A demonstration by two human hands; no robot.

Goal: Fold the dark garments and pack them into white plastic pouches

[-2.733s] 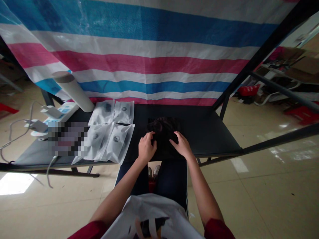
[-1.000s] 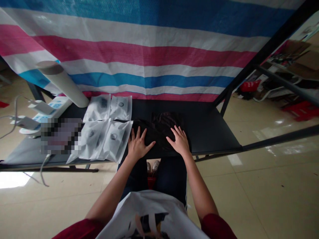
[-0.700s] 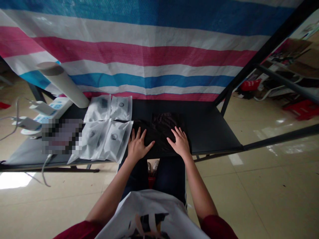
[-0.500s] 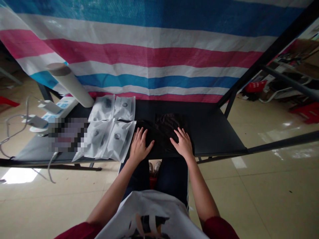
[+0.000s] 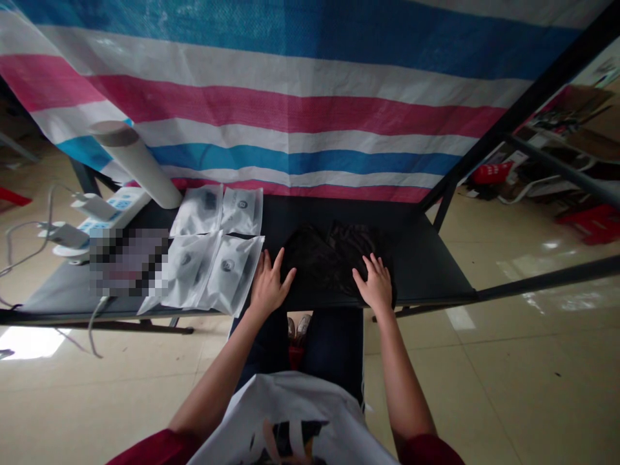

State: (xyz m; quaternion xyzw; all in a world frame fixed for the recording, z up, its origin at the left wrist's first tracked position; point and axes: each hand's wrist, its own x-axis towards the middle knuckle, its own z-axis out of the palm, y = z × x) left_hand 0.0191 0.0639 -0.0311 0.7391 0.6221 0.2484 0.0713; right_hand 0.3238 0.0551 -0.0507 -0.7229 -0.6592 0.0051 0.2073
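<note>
A dark, crumpled piece of soft cloth-like material lies on the black table in front of me; its exact kind is hard to make out. My right hand rests on its right part with the fingers spread. At its left side, my left hand lies on the table with fingers apart, close to the edge of a frosted plastic bag. Several such bags lie together left of my left hand, each with something dark inside and a small printed mark.
A white bottle with a brownish lid stands at the back left. Beside it are a power strip with plugged-in chargers and a blurred-out device with a cable. A striped sheet hangs behind the table, and a dark metal frame rises at right.
My right hand has moved to the right, and the dark material has shifted and spread that way with it. My left hand has moved slightly left.
</note>
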